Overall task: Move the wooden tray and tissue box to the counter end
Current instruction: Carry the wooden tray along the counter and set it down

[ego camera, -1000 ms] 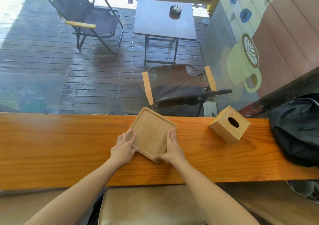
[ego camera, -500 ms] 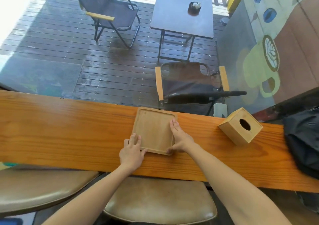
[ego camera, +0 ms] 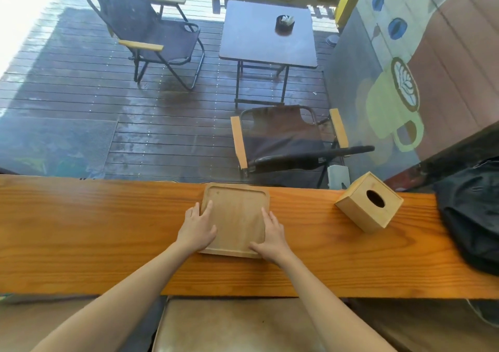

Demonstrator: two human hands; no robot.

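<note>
A square wooden tray (ego camera: 237,216) lies flat on the long orange-brown wooden counter (ego camera: 108,230), squared to the counter's far edge. My left hand (ego camera: 198,227) rests on the tray's left rim, fingers spread over it. My right hand (ego camera: 271,239) presses on the right rim and near corner. Both hands lie flat on the tray rather than curled under it. A wooden cube tissue box (ego camera: 369,205) with a round hole on top stands to the right, turned at an angle, apart from the tray.
A black bag (ego camera: 475,211) covers the counter's right end, just beyond the tissue box. A padded stool seat (ego camera: 237,324) is below the counter's near edge. Behind glass lie a deck, folding chairs and a small table.
The tray has been turned from a skewed angle to sit square on the counter. My left hand moved from the near corner up onto the left rim. The tissue box stayed put.
</note>
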